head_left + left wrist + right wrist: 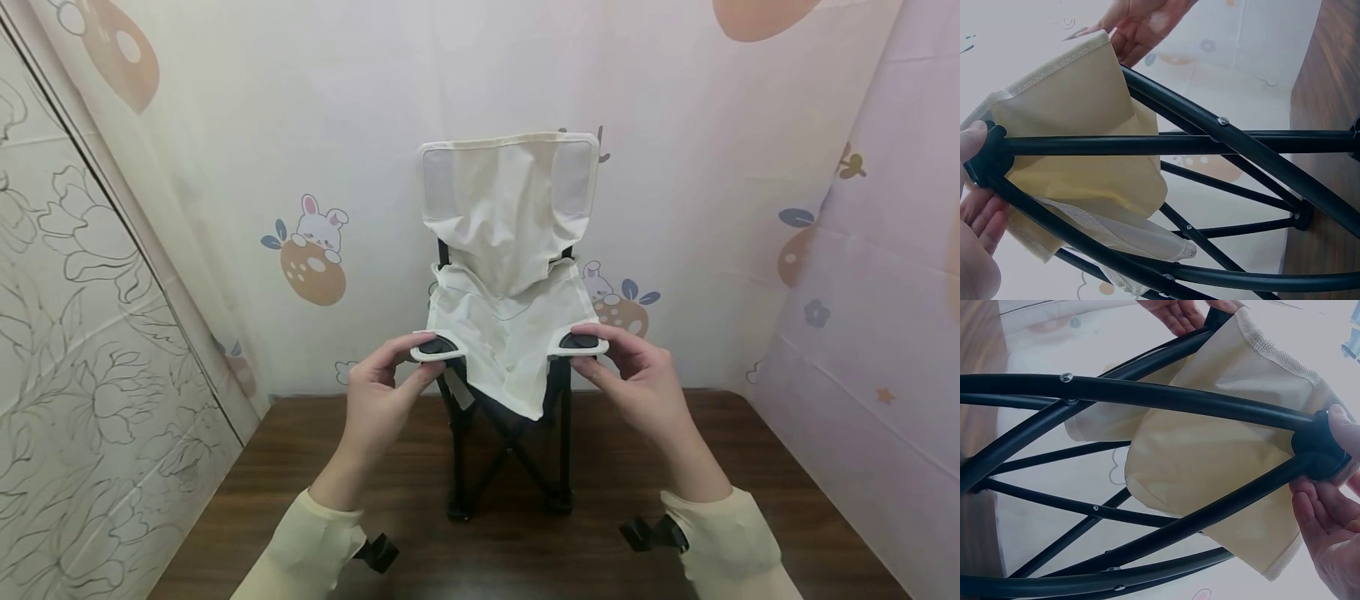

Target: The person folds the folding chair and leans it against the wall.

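A small folding chair (513,333) with cream fabric and black tube legs stands upright on the table, its seat facing me. My left hand (381,392) pinches the front left seat corner between thumb and fingers, at the black corner joint (988,153). On the other side, my right hand (633,375) pinches the front right corner the same way, around its black joint (1319,447). Between them the seat fabric (506,333) sags in the middle. The backrest (510,200) rises behind, with mesh panels at both sides. From below, the wrist views show crossed black tubes (1222,147) joined by rivets.
The chair's feet (459,506) rest on a dark brown wooden table (300,467). Behind hangs a pale curtain (360,100) printed with rabbits and strawberries. A white panel with flower outlines (90,333) stands at the left. Each sleeve carries a black strap (652,533).
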Available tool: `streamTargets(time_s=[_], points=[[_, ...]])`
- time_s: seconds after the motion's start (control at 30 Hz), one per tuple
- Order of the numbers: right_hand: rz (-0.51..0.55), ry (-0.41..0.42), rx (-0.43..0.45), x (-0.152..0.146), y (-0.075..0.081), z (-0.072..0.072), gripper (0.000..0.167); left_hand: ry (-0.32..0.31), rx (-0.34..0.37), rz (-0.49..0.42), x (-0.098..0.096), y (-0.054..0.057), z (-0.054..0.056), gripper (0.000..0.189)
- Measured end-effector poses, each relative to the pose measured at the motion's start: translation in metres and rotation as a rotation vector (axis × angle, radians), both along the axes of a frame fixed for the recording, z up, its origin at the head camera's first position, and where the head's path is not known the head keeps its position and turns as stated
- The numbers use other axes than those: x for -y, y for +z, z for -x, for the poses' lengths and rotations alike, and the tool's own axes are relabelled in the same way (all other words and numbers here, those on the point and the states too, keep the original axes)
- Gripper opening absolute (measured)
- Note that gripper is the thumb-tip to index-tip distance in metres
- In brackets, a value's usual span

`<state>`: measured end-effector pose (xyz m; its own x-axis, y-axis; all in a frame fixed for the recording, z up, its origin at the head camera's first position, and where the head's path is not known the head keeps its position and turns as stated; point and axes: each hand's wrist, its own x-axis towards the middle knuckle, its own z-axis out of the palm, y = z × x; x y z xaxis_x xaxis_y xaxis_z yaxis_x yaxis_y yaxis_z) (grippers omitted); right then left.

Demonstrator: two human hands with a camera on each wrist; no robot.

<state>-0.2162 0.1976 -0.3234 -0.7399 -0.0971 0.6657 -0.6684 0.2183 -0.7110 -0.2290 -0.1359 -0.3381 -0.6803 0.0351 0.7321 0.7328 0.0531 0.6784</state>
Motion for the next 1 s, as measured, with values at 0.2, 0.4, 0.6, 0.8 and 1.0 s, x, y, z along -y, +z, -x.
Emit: streamTargets(time_s=[0.2, 0.4, 0.6, 0.8, 1.0], points=[[0.000, -0.001, 0.000, 0.0014, 0.0013, 0.0005, 0.043, -0.004, -0.013, -0.004, -0.0013, 0.0010, 0.0012, 0.034], [0.000, 0.010, 0.018, 0.0010, 0.0022, 0.0007, 0.042, -0.008, -0.021, -0.002, -0.0021, 0.0012, 0.0031, 0.035], [-0.012, 0.018, 0.035, -0.0014, 0.0036, 0.0014, 0.041, -0.011, -0.036, 0.002, -0.0037, 0.0011, 0.0063, 0.035], [-0.019, 0.015, 0.031, -0.0009, 0.0047, 0.0026, 0.041, -0.007, -0.038, 0.002, -0.0048, 0.0015, 0.0079, 0.034], [-0.019, 0.019, 0.011, 0.0009, 0.0064, 0.0062, 0.041, -0.006, -0.033, 0.000, -0.0057, 0.0029, 0.0096, 0.033]])
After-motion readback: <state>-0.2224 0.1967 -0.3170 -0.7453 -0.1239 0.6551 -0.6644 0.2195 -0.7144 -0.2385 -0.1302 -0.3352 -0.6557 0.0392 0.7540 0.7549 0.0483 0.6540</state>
